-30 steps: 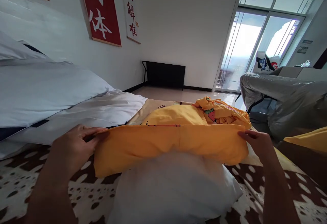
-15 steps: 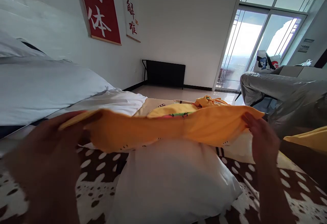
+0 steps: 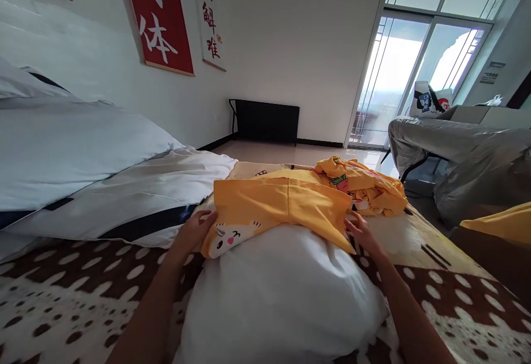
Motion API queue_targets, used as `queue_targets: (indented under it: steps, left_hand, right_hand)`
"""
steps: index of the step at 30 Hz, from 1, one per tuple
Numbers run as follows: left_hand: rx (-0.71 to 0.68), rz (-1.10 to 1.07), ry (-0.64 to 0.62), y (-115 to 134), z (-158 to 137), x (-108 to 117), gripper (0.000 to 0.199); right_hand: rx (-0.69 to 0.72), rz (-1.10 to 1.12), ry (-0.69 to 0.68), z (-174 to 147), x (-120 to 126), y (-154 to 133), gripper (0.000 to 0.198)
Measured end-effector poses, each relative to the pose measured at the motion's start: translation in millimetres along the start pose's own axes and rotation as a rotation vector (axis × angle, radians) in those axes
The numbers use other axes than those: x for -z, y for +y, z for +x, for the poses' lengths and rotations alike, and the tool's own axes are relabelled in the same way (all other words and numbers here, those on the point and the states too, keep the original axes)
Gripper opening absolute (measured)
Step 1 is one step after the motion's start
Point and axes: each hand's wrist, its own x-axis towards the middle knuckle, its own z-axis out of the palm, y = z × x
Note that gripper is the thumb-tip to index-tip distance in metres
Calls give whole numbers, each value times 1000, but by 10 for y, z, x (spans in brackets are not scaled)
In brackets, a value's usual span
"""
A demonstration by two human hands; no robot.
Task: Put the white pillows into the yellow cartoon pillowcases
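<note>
The bare left forearm (image 3: 151,303) and right forearm (image 3: 409,303) slant inward, reaching forward; the left hand (image 3: 197,230) and right hand (image 3: 362,234) stand well apart, fingers pointing inward.

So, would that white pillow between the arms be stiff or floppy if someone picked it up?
The white pillow would probably bend and sag, judging by its soft creases and rounded bulges. It may be light for its size, as its plump shape suggests soft filling. It probably wouldn't roll, since it lies broadly on the spotted blanket.
</note>
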Motion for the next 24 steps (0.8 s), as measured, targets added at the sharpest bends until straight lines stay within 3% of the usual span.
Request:
queue_targets:
  steps: [4, 7, 9, 12, 14, 16, 18, 22, 24]
  left_hand:
    - [23, -112, -152, 73, -149, 205, 59]
    - [52, -207, -258, 109, -265, 278, 78]
    - [24, -272, -292, 70, -269, 309, 87]
    - [-48, -296, -325, -43, -165, 329, 89]
    - [-96, -172, -262, -109, -68, 324, 96]
    - [-167, -2, -108, -131, 1, 317, 103]
    - [-239, 101, 48, -93, 6, 326, 99]
    - [-333, 51, 237, 148, -196, 396, 65]
    - [-381, -65, 248, 313, -370, 420, 52]
  right_hand:
    - [-144, 187, -186, -130, 139, -176, 67]
    - [-151, 323, -285, -201, 143, -248, 74]
    - [-114, 290, -240, -187, 136, -251, 77]
    - [-34, 68, -9, -119, 165, -270, 54]
    - [-5, -45, 139, -104, 214, -341, 37]
    - [25, -139, 172, -151, 273, -461, 26]
    - [60, -286, 56, -257, 326, -596, 34]
    - [40, -429, -395, -484, 368, -747, 52]
    - [-4, -452, -454, -529, 344, -751, 51]
